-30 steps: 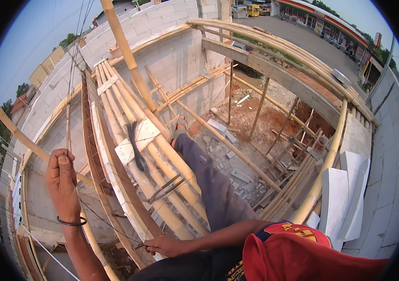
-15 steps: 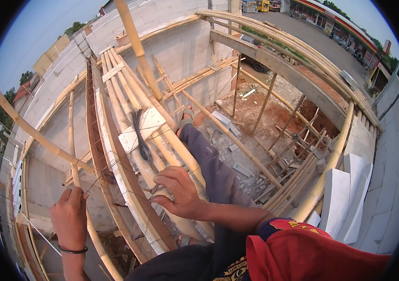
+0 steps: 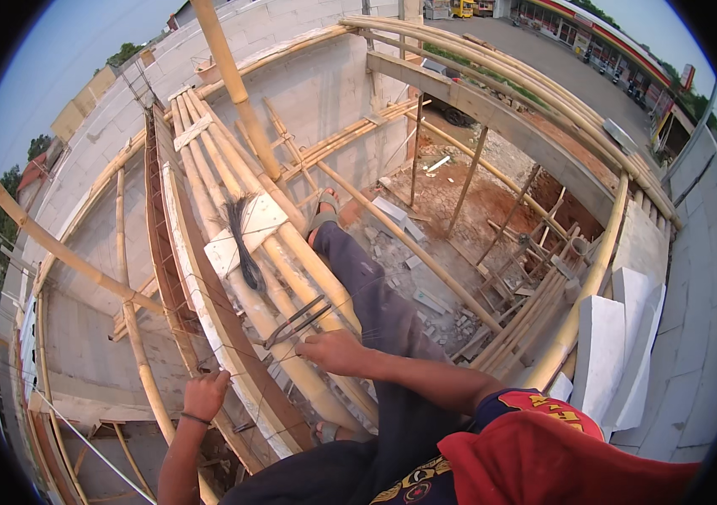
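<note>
My left hand (image 3: 205, 397) is closed, thumb uppermost, beside the long timber formwork (image 3: 222, 347) with steel bars in it; what its fingers pinch, if anything, is too small to make out. Across the bamboo poles, dark pincers (image 3: 295, 322) show with their handles spread. My right hand (image 3: 335, 351) is just below them, fingers curled together; whatever it grips cannot be made out. Farther along, a bundle of dark tie wire (image 3: 243, 244) rests over a whitish board (image 3: 267, 220) on the bamboo. Thin wires cross the formwork near both hands.
My sandalled foot (image 3: 325, 208) stands by the bamboo poles (image 3: 207, 160). To the right is a deep drop to rubble-strewn ground (image 3: 434, 278). An upright bamboo pole (image 3: 236, 84) rises ahead. White blocks (image 3: 602, 345) lean at right, and a slanting pole (image 3: 63, 252) crosses at left.
My left hand has moved right and down, closer to the formwork. My right hand has shifted slightly right and its fingers have curled in; the pincers now show fully. The view has shifted slightly.
</note>
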`<state>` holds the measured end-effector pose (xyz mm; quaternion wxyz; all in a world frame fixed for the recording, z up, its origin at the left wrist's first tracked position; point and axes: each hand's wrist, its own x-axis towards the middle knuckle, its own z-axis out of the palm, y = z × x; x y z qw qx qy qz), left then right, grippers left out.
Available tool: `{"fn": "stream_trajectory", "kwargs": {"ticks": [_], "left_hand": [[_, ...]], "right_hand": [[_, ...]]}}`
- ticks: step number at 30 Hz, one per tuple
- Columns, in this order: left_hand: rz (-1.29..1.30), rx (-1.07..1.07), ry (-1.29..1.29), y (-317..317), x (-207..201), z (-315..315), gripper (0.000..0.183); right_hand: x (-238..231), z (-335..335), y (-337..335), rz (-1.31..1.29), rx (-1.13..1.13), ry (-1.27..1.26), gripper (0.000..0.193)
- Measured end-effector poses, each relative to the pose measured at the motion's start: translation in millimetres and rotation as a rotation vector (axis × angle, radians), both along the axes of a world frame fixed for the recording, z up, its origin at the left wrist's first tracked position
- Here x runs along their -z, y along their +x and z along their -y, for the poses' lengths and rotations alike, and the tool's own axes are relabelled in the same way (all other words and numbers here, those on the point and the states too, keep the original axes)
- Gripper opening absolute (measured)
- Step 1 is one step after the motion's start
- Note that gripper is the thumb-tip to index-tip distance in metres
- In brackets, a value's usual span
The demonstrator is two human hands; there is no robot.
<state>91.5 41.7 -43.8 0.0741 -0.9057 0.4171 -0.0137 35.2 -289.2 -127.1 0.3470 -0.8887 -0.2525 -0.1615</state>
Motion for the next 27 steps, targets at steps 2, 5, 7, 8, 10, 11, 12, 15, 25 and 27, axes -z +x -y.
{"fn": "stream_trajectory", "kwargs": {"ticks": [2, 5, 7, 8, 10, 11, 12, 15, 25, 27], "left_hand": [[-0.349, -0.185, 0.089, -6, 21, 1, 0.011], [-0.670, -0.155, -0.165, -9, 23, 12, 0.015], [-0.753, -0.159, -0.306, -12, 15, 30, 0.016], [-0.806, -0.197, -0.349, -15, 10, 41, 0.017], [-0.843, -0.193, -0.519, -23, -1, 66, 0.015], [-0.891, -0.216, -0.612, -27, -7, 77, 0.014], [-0.793, -0.198, -0.608, -29, -14, 86, 0.012], [-0.618, -0.206, -0.659, -36, -31, 107, 0.009], [-0.409, -0.112, -0.731, -56, -72, 119, 0.008], [-0.422, -0.084, -0.779, -58, -79, 127, 0.008]], "right_hand": [[-3, 1, -1, -0.071, -0.016, -0.157, 0.016], [-15, 0, 0, -0.066, -0.038, -0.208, 0.015], [-24, -4, -3, -0.048, -0.040, -0.187, 0.013], [-29, -6, -4, -0.042, -0.038, -0.176, 0.012], [-41, -12, -8, -0.031, -0.031, -0.152, 0.012], [-47, -13, -9, -0.026, -0.029, -0.139, 0.012], [-53, -14, -10, -0.022, -0.027, -0.127, 0.013], [-72, -4, -9, 0.110, 0.018, -0.075, 0.014], [-108, 10, -28, 0.146, 0.058, -0.134, 0.012], [-114, -3, -31, 0.175, 0.038, -0.081, 0.012]]}}
